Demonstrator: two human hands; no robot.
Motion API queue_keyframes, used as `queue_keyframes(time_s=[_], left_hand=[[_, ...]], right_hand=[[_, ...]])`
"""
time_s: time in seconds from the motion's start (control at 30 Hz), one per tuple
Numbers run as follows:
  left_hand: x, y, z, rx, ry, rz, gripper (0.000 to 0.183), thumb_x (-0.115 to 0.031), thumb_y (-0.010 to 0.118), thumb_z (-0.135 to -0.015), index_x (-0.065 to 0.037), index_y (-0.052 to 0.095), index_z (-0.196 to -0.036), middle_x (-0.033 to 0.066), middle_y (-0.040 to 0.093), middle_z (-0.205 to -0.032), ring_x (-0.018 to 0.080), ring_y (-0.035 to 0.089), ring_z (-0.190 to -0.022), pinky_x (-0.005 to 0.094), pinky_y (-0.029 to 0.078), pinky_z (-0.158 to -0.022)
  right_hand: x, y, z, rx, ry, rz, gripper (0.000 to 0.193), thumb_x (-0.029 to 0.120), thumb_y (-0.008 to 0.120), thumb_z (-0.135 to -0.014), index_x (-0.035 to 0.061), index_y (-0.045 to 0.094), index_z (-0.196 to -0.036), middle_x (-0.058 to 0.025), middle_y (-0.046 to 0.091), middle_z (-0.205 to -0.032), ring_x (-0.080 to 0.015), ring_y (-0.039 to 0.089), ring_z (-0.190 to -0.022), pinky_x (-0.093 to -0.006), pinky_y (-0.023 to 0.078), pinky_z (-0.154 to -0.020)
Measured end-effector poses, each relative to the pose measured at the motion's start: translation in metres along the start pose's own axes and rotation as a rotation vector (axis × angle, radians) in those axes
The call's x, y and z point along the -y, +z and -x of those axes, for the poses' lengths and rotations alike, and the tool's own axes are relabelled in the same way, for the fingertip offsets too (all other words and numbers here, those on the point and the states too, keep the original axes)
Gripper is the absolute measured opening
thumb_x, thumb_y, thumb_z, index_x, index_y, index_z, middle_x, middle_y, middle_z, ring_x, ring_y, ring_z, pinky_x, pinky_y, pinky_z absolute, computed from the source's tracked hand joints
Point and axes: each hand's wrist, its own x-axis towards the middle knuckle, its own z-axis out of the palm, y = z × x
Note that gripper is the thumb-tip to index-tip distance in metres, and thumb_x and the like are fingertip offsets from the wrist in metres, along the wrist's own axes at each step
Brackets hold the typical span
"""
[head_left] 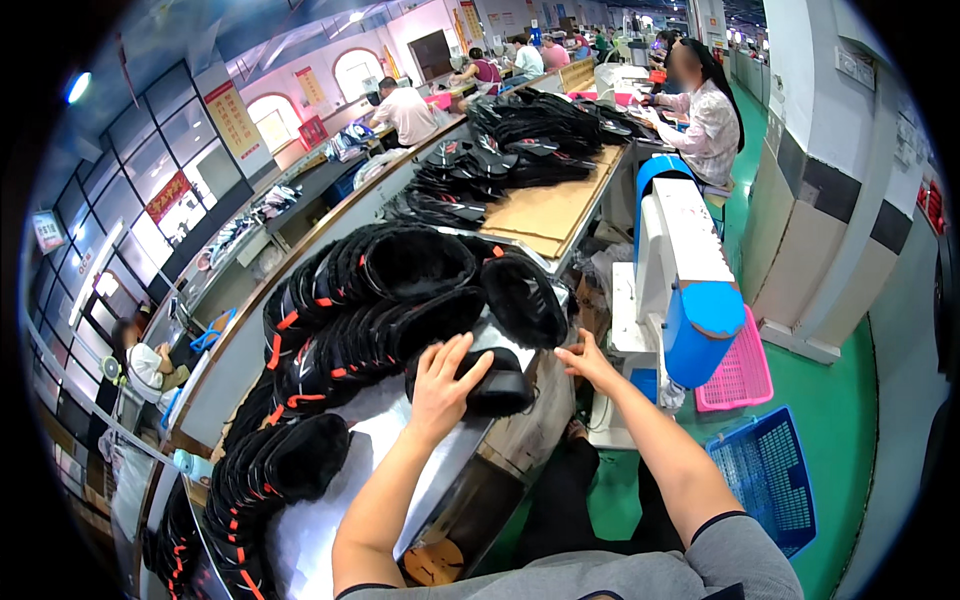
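Observation:
My left hand (440,385) lies flat, fingers spread, on a black fur-lined shoe upper (500,385) that rests on the pale worktable (400,440). My right hand (590,362) reaches out past the table's right edge, fingers loosely curled, touching the rim of another black fur-lined upper (525,300). Rows of stacked black uppers with orange tabs (340,320) fill the table behind my hands. Another stack (270,470) lies to the left of my left forearm.
A white and blue sewing machine (680,270) stands to the right, with a pink basket (740,370) and a blue basket (770,480) on the green floor. Further back a brown table (550,210) holds more black pieces. Several seated people work along the benches.

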Motion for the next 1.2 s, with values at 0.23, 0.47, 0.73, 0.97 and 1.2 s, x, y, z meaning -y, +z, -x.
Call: queue_keyframes(time_s=[0.23,0.47,0.73,0.97,1.2], left_hand=[[-0.018,0.014,0.012,-0.084,0.048,0.057,0.045,-0.005,0.059,-0.062,-0.016,0.067,-0.105,0.0056,0.051,-0.097,0.0238,0.053,-0.093,0.0371,0.040,-0.080],[-0.031,-0.020,0.019,-0.075,0.193,0.292,0.032,-0.003,0.063,-0.060,-0.006,0.065,-0.092,0.0082,0.063,-0.097,0.0268,0.062,-0.093,0.0371,0.050,-0.077],[-0.048,-0.095,0.022,-0.065,-0.053,0.413,0.032,0.006,0.065,-0.057,-0.002,0.063,-0.088,0.0101,0.065,-0.085,0.0278,0.063,-0.078,0.0352,0.050,-0.070],[-0.066,-0.114,-0.025,-0.085,-0.375,0.540,0.039,0.018,0.050,-0.061,0.001,0.062,-0.094,0.0157,0.063,-0.085,0.0332,0.062,-0.081,0.0338,0.049,-0.075],[-0.063,-0.064,-0.074,-0.109,-0.144,0.060,0.030,0.009,0.054,-0.065,-0.004,0.060,-0.091,0.0078,0.060,-0.084,0.0248,0.058,-0.077,0.0347,0.046,-0.068]], right_hand=[[0.068,0.021,0.071,0.057,-0.439,0.065,0.049,0.026,0.063,-0.087,0.0007,0.046,-0.126,-0.0122,0.060,-0.100,-0.0221,0.059,-0.094,-0.0306,0.045,-0.087],[0.069,0.064,0.096,0.210,-0.477,0.343,0.038,0.015,0.059,-0.087,0.0035,0.050,-0.123,-0.0169,0.059,-0.116,-0.0254,0.056,-0.110,-0.0328,0.043,-0.090],[0.033,0.053,0.143,0.002,-0.345,0.165,0.020,0.002,0.056,-0.086,0.0017,0.058,-0.106,-0.0116,0.065,-0.091,-0.0151,0.060,-0.087,-0.0278,0.045,-0.078],[0.018,-0.007,0.206,-0.099,-0.196,0.254,0.020,0.010,0.058,-0.087,0.0008,0.058,-0.104,-0.0126,0.063,-0.084,-0.0166,0.060,-0.082,-0.0291,0.045,-0.075],[-0.055,-0.095,0.272,-0.454,-0.063,0.403,0.025,0.013,0.062,-0.082,-0.0014,0.060,-0.103,-0.0186,0.064,-0.084,-0.0294,0.063,-0.080,-0.0347,0.047,-0.073]])
